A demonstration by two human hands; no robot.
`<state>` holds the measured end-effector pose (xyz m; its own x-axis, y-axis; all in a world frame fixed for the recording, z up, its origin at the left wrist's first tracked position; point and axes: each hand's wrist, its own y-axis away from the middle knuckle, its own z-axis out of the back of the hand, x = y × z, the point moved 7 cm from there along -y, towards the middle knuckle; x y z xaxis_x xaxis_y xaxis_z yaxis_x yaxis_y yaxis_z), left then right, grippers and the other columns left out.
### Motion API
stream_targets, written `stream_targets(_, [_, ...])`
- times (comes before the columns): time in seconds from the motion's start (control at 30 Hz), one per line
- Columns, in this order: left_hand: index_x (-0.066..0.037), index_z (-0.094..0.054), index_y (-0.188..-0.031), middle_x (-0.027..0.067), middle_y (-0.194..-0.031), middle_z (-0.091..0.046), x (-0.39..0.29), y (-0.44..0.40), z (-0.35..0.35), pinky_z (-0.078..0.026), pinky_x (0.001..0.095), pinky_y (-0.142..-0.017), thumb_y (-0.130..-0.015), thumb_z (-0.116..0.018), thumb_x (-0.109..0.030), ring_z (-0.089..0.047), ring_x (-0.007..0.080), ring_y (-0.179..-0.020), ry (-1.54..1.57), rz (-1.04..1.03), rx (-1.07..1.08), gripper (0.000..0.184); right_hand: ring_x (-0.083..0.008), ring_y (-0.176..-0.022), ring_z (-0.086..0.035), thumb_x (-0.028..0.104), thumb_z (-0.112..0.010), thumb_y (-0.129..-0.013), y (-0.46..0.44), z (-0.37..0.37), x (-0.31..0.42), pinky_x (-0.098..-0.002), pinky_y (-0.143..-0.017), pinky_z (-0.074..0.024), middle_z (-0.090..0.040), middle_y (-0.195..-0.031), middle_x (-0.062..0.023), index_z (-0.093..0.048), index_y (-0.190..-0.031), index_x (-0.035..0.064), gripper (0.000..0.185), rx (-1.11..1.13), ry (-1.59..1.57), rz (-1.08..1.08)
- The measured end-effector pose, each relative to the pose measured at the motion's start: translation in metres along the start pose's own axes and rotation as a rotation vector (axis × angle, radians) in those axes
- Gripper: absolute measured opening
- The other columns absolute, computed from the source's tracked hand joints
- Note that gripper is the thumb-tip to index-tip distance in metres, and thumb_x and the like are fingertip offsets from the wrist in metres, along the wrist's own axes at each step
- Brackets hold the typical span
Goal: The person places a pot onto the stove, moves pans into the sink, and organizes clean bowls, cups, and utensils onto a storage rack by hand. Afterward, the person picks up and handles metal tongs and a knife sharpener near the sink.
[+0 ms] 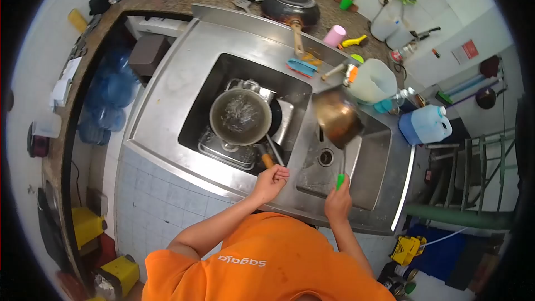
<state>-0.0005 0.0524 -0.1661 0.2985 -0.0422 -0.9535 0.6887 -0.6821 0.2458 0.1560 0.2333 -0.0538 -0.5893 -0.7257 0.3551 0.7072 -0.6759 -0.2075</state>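
My right hand (337, 200) is closed round the green-ended handle of a saucepan (337, 117). The pan's browned, shiny metal surface is held up over the right sink basin (370, 173), blurred by motion. My left hand (271, 184) has its fingers curled in at the front rim of the left basin (192, 128). Just beyond those fingers are an orange-brown handle (267, 160) and a thin grey handle (275, 149); whether the hand grips either is unclear. A round metal pot (241, 117) with water in it sits among other metal ware in the left basin.
Behind the basins are a dark frying pan (290, 8), a blue brush (301, 67), a pink cup (335, 35) and a cloudy plastic jug (374, 81). A bottle of blue liquid (426, 125) stands at the right edge. Large blue water bottles (114, 86) are under the left counter.
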Motion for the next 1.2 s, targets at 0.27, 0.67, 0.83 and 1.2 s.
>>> stream_targets(0.27, [0.001, -0.065, -0.112, 0.0161, -0.108, -0.073, 0.068, -0.124, -0.173, -0.055, 0.0369, -0.089, -0.092, -0.054, 0.004, -0.072, 0.0275, -0.099, -0.307, -0.188, 0.347, 0.023, -0.0317, -0.058, -0.058, 0.019, -0.060, -0.097, 0.015, -0.078, -0.227, -0.0439, -0.054, -0.0455, -0.063, -0.078, -0.0152, -0.055, -0.120, 0.0061, 0.026, 0.482, -0.672, -0.659])
stream_targets(0.67, [-0.002, -0.075, -0.114, 0.0163, -0.124, -0.071, 0.267, -0.247, -0.198, -0.057, 0.0458, -0.087, -0.089, -0.065, -0.021, -0.070, 0.0303, -0.113, -1.854, 0.156, 0.904, 0.033, -0.0065, -0.043, -0.033, 0.021, -0.062, -0.101, -0.012, -0.141, -0.231, -0.0252, -0.039, -0.0249, -0.045, -0.065, 0.0035, -0.059, -0.116, 0.0095, 0.019, 0.991, -1.319, -1.077])
stream_targets(0.83, [-0.003, -0.076, -0.106, 0.0157, -0.102, -0.076, 0.292, -0.294, -0.187, -0.056, 0.0425, -0.084, -0.084, -0.067, -0.025, -0.073, 0.0324, -0.092, -0.694, 0.388, 0.587, 0.032, -0.0063, -0.041, -0.031, 0.023, -0.062, -0.102, 0.010, -0.140, -0.252, -0.0271, -0.036, -0.0224, -0.045, -0.063, 0.0032, -0.052, -0.096, 0.0126, 0.016, 1.235, -1.337, -1.054])
stream_targets(1.2, [-0.008, -0.050, -0.134, 0.0244, -0.137, -0.057, 0.272, -0.217, -0.170, -0.052, 0.0590, -0.092, -0.101, -0.056, -0.037, -0.066, 0.0446, -0.106, -0.740, 0.018, -0.433, 0.045, -0.0355, -0.056, -0.059, 0.015, -0.061, -0.094, 0.012, -0.091, -0.253, -0.0451, -0.054, -0.0492, -0.062, -0.075, -0.0183, -0.054, -0.128, 0.0033, 0.037, 0.404, -0.582, -0.248])
